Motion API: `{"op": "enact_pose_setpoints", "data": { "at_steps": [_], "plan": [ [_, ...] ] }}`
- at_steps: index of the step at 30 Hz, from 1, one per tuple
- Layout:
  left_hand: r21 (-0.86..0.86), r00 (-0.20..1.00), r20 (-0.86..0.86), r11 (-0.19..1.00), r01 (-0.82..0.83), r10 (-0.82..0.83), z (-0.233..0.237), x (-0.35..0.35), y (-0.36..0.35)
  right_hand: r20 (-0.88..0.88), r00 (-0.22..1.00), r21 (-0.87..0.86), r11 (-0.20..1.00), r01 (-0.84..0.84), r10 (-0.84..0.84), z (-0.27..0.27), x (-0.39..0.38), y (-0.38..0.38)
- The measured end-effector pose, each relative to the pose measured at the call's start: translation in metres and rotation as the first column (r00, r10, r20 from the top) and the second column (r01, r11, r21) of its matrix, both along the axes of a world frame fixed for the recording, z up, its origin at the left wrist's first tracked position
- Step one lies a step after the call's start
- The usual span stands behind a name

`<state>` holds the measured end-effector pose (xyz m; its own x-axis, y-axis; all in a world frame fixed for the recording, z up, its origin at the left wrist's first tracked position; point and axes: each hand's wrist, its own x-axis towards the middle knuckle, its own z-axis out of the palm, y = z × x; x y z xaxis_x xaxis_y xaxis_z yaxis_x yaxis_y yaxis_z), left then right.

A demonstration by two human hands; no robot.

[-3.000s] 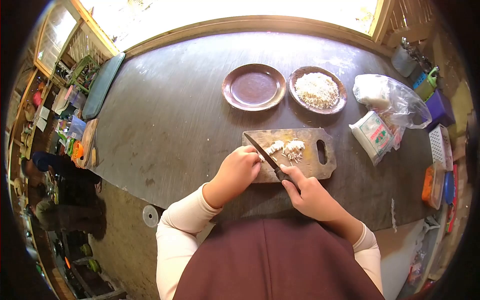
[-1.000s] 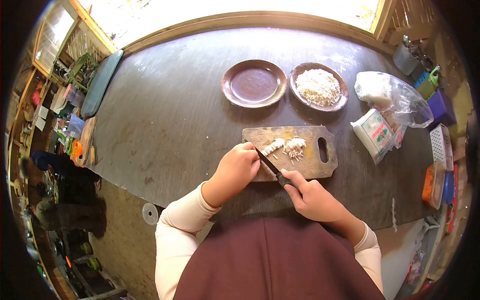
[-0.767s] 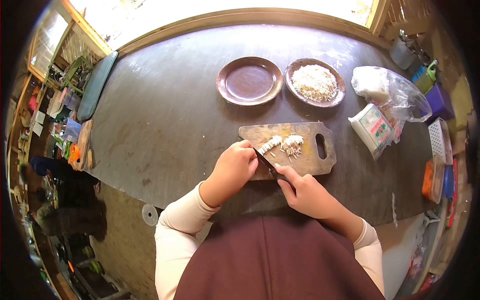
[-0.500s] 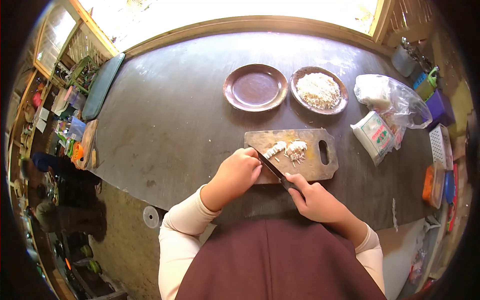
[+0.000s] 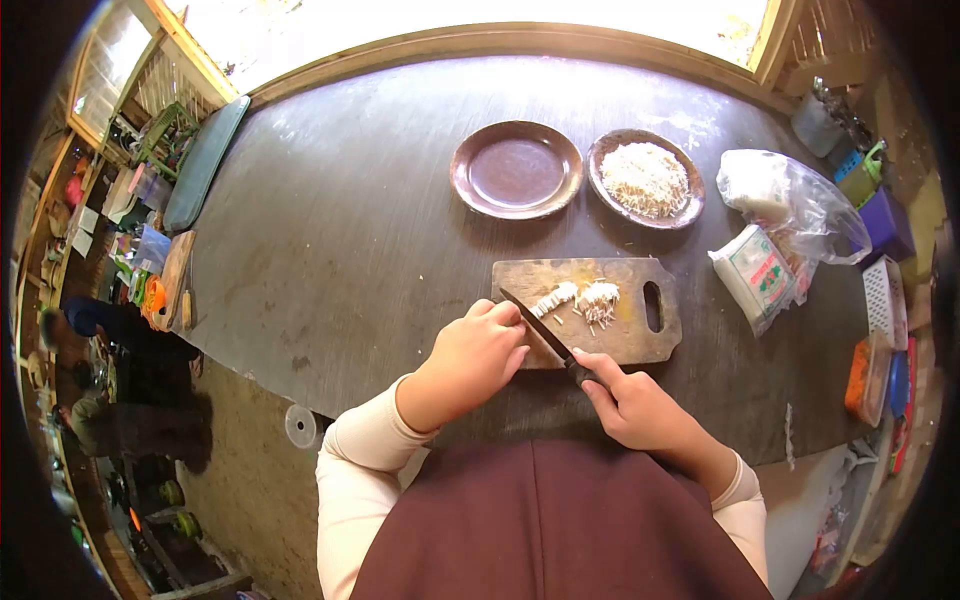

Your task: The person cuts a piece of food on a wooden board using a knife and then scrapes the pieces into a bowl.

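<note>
The dark table (image 5: 330,250) carried a wooden cutting board (image 5: 630,335) at its near edge. The left hand (image 5: 465,360) rested on the board's left end with fingers curled under, just beside the blade, and the right hand (image 5: 635,410) was closed around the handle of the knife (image 5: 540,328). The blade lay diagonally across the board, next to a white food strip (image 5: 553,298) and its cut shreds (image 5: 600,298).

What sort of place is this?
Probably a rustic home kitchen: a wooden cutting board with chopped food, a knife in the right hand, and a plate heaped with shreds.
</note>
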<state>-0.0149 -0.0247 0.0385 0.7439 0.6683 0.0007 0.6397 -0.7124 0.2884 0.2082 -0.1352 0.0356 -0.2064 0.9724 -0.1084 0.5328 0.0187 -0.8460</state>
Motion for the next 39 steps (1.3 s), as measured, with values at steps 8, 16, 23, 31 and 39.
{"op": "enact_pose_setpoints", "data": {
  "at_steps": [8, 16, 23, 31, 39],
  "plan": [
    [-0.005, 1.0, 0.0, 1.0, 0.009, -0.009, 0.0, 0.0, 0.001, -0.012, 1.0, 0.003, 1.0, -0.002, 0.002, -0.001, -0.002, -0.001],
    [-0.002, 1.0, 0.009, 1.0, 0.01, -0.01, -0.001, 0.0, 0.001, 0.004, 1.0, 0.038, 0.999, 0.006, -0.006, -0.006, -0.004, -0.002],
    [-0.006, 1.0, 0.018, 1.0, 0.016, -0.016, 0.001, 0.0, 0.001, -0.001, 1.0, 0.031, 0.999, 0.009, -0.009, -0.004, -0.005, -0.001],
    [-0.009, 1.0, 0.009, 1.0, 0.023, -0.023, 0.001, 0.001, 0.002, 0.012, 1.0, -0.023, 1.0, 0.012, -0.012, 0.003, -0.002, 0.002],
    [0.009, 0.998, -0.063, 1.0, 0.029, -0.028, 0.003, 0.003, -0.003, 0.069, 0.996, 0.092, 0.995, 0.048, -0.054, -0.008, -0.013, 0.005]
  ]
}}
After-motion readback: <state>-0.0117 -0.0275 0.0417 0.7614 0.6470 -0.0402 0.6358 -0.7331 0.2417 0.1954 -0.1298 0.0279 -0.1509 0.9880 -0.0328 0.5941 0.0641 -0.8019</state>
